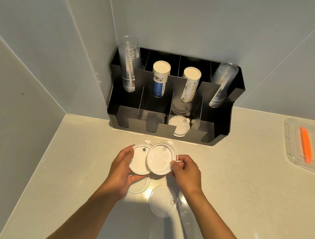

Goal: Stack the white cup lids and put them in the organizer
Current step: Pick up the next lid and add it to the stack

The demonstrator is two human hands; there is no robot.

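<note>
Hands meet above the pale counter [223, 183], each pinching one white lid. The left hand [121, 170] closes on the left lid [139, 162], thumb on its upper rim and fingers curled beneath its lower edge. The right hand [186, 173] closes on the right lid [159, 159] by that lid's right rim, thumb and fingertips pressed together there. The right lid overlaps the left lid's right edge and lies on top of it. Just below the grips, two more lids rest flat on the counter: one [139, 186] partly hidden under the left hand, another [163, 200] nearer the person, under the right wrist. Beyond the grips, against the wall, stands the black organizer [222, 114]; a further lid [178, 124] lies in its third front slot from the left. Behind, its rear slots hold clear cups [129, 66] and paper cups [159, 79].
</note>
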